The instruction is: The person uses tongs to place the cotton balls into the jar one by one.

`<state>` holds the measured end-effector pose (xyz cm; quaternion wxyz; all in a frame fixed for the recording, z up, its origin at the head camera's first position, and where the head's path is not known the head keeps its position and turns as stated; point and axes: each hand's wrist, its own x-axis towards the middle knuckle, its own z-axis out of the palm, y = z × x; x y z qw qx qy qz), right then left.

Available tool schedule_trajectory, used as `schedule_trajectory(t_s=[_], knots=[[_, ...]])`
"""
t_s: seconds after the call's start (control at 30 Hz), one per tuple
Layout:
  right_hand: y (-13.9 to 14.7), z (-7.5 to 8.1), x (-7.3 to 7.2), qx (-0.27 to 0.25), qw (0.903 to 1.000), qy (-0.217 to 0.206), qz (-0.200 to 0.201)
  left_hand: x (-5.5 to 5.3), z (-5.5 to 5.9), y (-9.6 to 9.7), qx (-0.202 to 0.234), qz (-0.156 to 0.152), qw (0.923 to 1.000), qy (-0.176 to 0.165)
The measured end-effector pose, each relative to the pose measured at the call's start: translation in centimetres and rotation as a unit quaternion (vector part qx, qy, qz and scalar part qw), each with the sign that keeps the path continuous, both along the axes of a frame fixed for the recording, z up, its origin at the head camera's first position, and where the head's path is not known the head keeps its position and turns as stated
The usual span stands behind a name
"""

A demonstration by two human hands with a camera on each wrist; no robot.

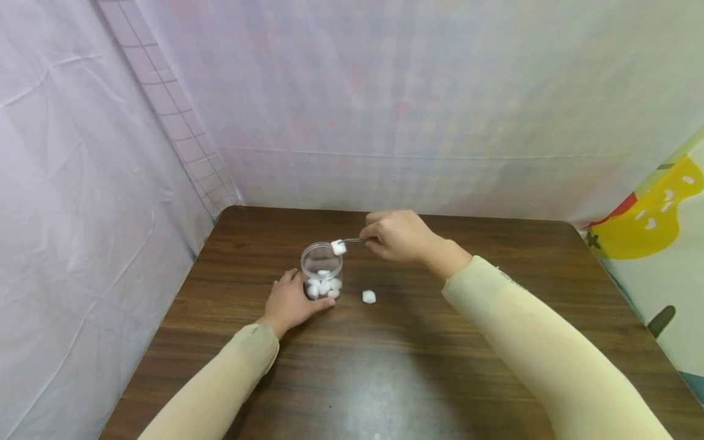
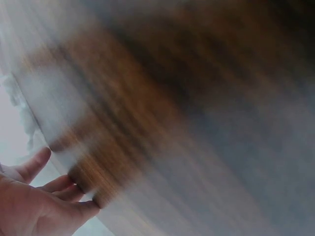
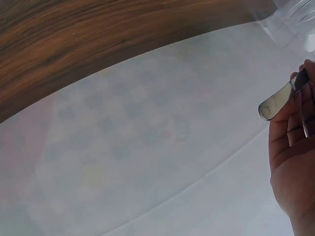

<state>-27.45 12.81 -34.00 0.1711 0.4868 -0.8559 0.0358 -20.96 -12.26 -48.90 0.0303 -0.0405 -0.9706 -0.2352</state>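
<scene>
A clear round jar (image 1: 315, 264), its top uncovered, stands on the table with several white cotton balls (image 1: 323, 286) inside. My left hand (image 1: 291, 304) holds the jar from its left side, thumb across the front. Metal tweezers (image 1: 354, 240) are pinched in my right hand (image 1: 400, 235), which is to the right of the jar. Their tips grip one white cotton ball (image 1: 338, 247) at the right side of the jar's rim. In the right wrist view, the broad end of the tweezers (image 3: 277, 103) sticks out from my fingers.
Another loose cotton ball (image 1: 369, 297) lies on the brown wooden table (image 1: 467, 366), right of the jar. Pale curtains (image 1: 385, 110) hang behind the table and along its left side. A cloth with a yellow printed shape (image 1: 643, 226) hangs at the right.
</scene>
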Motion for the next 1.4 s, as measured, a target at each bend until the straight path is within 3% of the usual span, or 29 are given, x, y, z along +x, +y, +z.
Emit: schedule_trajectory(t_s=[0.43,1.4], knots=[[-1.8,-0.9,0.1,0.008,0.9999,-0.005,0.008,0.0,0.1,0.0,0.002,0.001,1.0,-0.006],[-2.4,-1.5,0.0,0.033,0.9992,-0.019,0.008,-0.2,0.0,-0.1,0.006,0.0,0.9999,-0.012]])
